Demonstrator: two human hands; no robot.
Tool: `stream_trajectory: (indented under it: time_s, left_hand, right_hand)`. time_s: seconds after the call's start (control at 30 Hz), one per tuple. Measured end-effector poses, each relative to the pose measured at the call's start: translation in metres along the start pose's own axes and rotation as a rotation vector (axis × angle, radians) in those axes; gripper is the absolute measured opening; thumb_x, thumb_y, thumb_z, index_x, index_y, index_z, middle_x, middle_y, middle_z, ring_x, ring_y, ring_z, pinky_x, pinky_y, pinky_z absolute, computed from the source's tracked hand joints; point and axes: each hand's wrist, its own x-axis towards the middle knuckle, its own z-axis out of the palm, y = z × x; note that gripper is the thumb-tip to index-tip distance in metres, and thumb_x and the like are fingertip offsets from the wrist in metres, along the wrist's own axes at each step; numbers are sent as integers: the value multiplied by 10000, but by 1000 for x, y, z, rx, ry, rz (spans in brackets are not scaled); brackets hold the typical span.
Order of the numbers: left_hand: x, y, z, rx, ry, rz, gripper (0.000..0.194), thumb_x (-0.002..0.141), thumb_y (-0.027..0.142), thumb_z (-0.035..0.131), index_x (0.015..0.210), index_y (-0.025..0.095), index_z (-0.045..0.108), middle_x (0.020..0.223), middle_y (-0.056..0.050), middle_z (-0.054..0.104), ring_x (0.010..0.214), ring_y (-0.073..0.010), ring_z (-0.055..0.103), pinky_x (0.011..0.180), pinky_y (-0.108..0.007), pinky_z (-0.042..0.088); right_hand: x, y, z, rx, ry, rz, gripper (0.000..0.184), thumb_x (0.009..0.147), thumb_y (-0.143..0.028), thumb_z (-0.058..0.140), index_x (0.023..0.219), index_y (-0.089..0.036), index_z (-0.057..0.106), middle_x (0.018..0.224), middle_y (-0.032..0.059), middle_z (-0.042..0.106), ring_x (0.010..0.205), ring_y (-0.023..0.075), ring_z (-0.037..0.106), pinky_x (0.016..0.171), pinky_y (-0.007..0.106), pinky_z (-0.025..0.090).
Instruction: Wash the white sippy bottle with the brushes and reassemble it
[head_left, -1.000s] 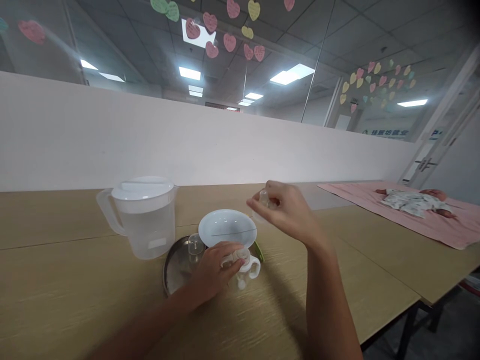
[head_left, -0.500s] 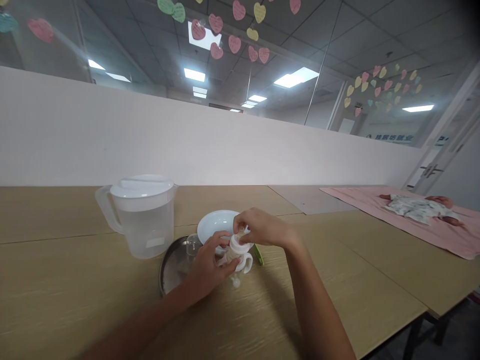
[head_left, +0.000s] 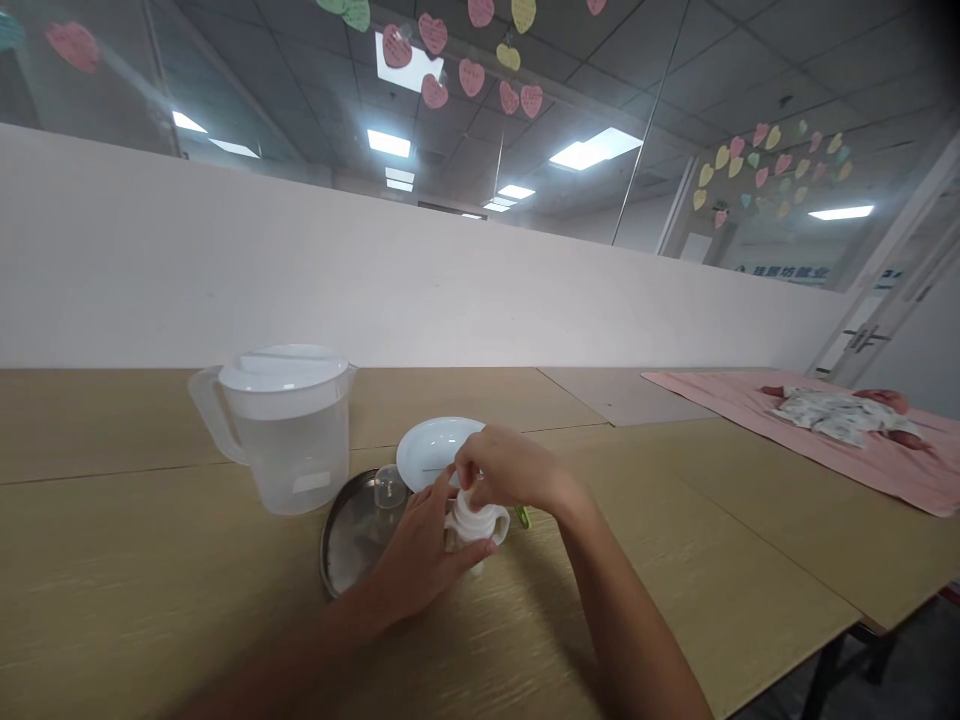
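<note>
A small white baby bottle with side handles (head_left: 477,523) stands on the wooden table (head_left: 150,580). My left hand (head_left: 420,560) is wrapped round its body from the left. My right hand (head_left: 504,472) is closed over its top, fingers pinched on the cap or teat, which is mostly hidden. Just behind the hands sits a white bowl (head_left: 429,452). A round metal tray (head_left: 349,540) lies to the left of the bottle, with a clear dome-shaped cap (head_left: 390,492) on it.
A clear plastic pitcher with a white lid (head_left: 281,430), holding water, stands at the left. A green item (head_left: 523,517) peeks out beside my right wrist. At the far right a baby doll (head_left: 840,410) lies on a pink cloth (head_left: 885,460). A white wall runs behind the table.
My right hand came down from above the bowl, carrying a small clear piece, onto the bottle's top. The bottle went from tilted in my left hand to upright.
</note>
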Motion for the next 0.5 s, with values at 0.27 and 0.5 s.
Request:
stream_trajectory:
  time_s: [0.27,0.5]
  left_hand:
    - [6,-3,-2,3,-34,-62,579,594,423,700,1096,229,486,1093,-75,586,1047,-301,522,833,-411,444]
    - [6,-2,-3,77,-1,-52,552,571,416,711,1050,232,506,1057,-65,601,1041,-297,515,827,-406,429]
  right_hand:
    - [2,1,-4,136,-95,-167,239,565,43,501,592,-162,622,641,-27,628,578,86,539,473,163,334]
    - [8,-7,6,13,-79,103,93,707,-109,539,675,-130,623,460,17,553,386,115,492,403,210,330]
